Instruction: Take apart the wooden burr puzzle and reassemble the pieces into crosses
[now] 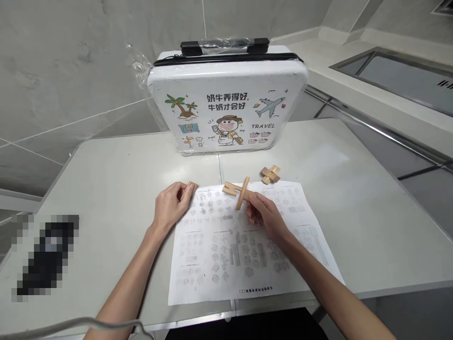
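the right hand (264,212) is closed with thumb and fingers on a notched wooden bar (229,189), whose long axis goes out leftward and slightly away, toward the left hand (172,204), with a wooden crosspiece (243,192) across it, nearer to the right hand. the left hand pinches a small wooden piece (192,184), and beyond the right hand lies a crossed wooden cluster (271,174), by the far edge of the paper sheet (198,293).

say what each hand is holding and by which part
The right hand grips two crossed wooden pieces by the notched one's right end. Left hand: a wooden block, only its tip showing.
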Demonstrator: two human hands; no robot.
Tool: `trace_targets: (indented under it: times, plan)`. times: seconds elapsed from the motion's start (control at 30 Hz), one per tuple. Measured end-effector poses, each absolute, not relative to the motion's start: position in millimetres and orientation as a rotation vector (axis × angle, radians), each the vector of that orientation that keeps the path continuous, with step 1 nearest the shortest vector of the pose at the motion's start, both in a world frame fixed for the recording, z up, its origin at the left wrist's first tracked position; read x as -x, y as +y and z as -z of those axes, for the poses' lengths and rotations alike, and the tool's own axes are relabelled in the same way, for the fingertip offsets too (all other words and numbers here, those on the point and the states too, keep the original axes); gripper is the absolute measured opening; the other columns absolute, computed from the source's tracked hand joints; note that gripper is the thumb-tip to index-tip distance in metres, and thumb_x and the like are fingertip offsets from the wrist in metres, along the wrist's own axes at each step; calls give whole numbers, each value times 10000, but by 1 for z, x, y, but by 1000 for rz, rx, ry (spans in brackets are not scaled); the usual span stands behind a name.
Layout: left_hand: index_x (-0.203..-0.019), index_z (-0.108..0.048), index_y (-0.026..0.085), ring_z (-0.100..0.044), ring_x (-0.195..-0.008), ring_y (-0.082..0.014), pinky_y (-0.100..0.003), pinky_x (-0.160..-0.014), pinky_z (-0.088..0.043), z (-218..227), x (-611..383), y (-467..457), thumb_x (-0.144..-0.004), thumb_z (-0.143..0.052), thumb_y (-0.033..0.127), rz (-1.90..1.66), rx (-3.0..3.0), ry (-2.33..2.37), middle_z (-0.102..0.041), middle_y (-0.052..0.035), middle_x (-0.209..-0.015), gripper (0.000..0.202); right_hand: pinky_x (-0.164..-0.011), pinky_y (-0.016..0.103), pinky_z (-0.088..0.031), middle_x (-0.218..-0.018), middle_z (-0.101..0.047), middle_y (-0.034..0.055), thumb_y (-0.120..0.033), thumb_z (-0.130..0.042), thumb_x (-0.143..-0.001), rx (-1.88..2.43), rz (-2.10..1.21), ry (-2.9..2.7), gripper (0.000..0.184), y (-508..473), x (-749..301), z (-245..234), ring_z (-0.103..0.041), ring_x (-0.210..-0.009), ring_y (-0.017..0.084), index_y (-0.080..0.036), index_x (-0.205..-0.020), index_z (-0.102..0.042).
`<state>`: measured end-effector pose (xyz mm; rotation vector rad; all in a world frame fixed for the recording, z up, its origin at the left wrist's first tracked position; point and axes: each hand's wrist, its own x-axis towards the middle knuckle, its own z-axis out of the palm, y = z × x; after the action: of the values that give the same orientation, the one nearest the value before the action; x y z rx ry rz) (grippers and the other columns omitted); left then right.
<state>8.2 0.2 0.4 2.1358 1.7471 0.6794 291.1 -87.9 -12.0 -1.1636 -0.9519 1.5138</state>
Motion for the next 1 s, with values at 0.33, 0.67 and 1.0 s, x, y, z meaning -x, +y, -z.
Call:
trace_targets:
  times: [0.33, 0.67, 1.0]
  plan:
    - [-781, -596, 225, -560, -893, -261, -406, -883, -455, 15, -4, 5, -977, -626, 449, -804, -2219, 1818, -628, -59, -851, 300, -515, 277, -383, -688, -562, -14, -583, -588, -1026, 1112, -1518, -1065, 444, -91, -289, 12, -494, -563, 136, -214, -781, -570]
    - [-1036, -623, 208, -573, -1080, -287, -441, -970, -467, 2, -13, -4, -966, -671, 397, -1038, -2175, 1585, -640, -101, -1103, 207, -537, 283, -417, -693, -574, -11, -542, -575, -1040, 1069, -1551, -1138, 403, -93, -289, 9, -499, -578, 140, -217, -801, -586]
    - [-1261, -479, 238, -505, -620, -143, -277, -622, -410, -14, -59, -56, -1080, -499, 516, -634, -1388, 794, -498, 69, -640, 332, -557, 270, -454, -739, -612, -2, -499, -566, -1067, 896, -1706, -1254, 341, -95, -287, 5, -563, -596, 132, -207, -890, -587]
